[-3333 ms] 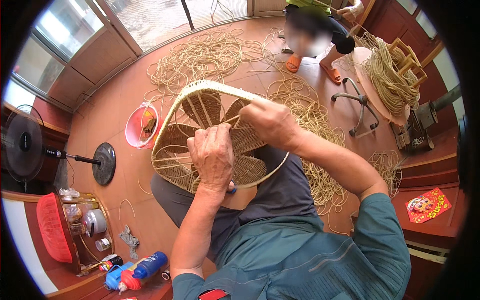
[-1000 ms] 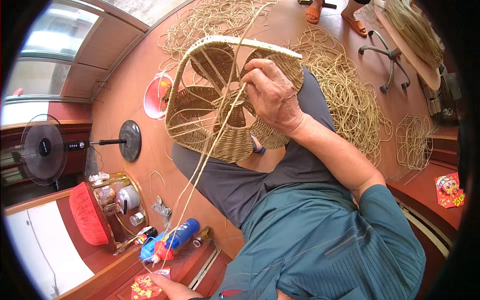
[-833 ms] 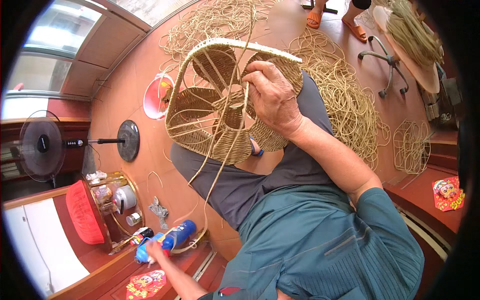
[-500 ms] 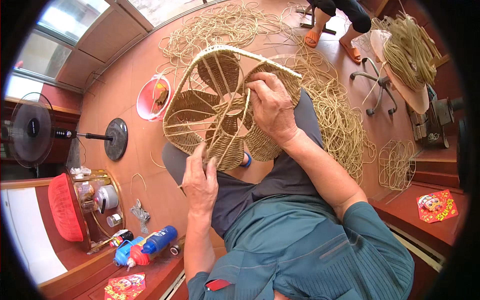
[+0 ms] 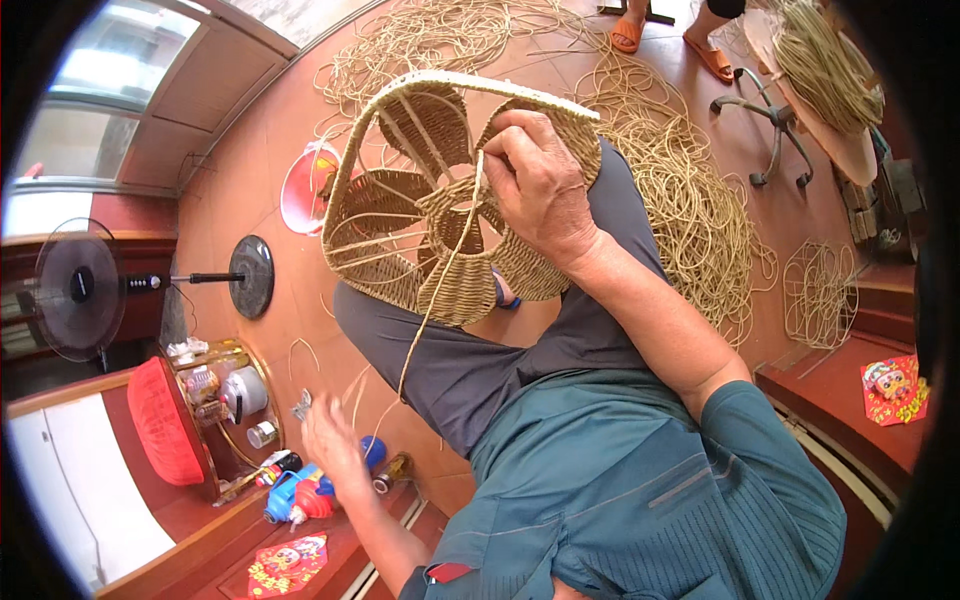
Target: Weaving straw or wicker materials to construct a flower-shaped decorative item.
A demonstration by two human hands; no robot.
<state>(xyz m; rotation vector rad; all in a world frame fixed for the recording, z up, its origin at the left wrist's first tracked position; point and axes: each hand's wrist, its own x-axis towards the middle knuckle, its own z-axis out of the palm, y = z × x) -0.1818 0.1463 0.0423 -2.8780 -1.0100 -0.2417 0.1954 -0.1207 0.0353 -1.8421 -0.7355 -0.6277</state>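
Note:
In the head view, a woven seagrass piece (image 5: 452, 290) with flower-like petals inside a curved, cord-wrapped rim rests on my thighs. My right hand (image 5: 535, 185) is closed at its upper-right petals, pinching a strand of cord (image 5: 428, 315) between thumb and fingers. That strand runs down across the piece toward my lap and the lower left. My left hand (image 5: 335, 440) is off the piece, beside my left thigh near loose strands and some flasks; it is blurred, so I cannot tell whether it grips cord.
Loose cord heaps (image 5: 690, 230) lie around me. A fan (image 5: 250, 278), a pink bucket (image 5: 297, 200), flasks (image 5: 310, 497) and a shelf unit with a red basket (image 5: 160, 420) are at left. At upper right are another person's sandaled feet (image 5: 708, 55) and a board with coiled cord (image 5: 820, 80).
My left hand has left the piece's lower-left part and moved down and leftward, away from it. My right hand keeps its pinch. The surroundings have shifted in view with my head.

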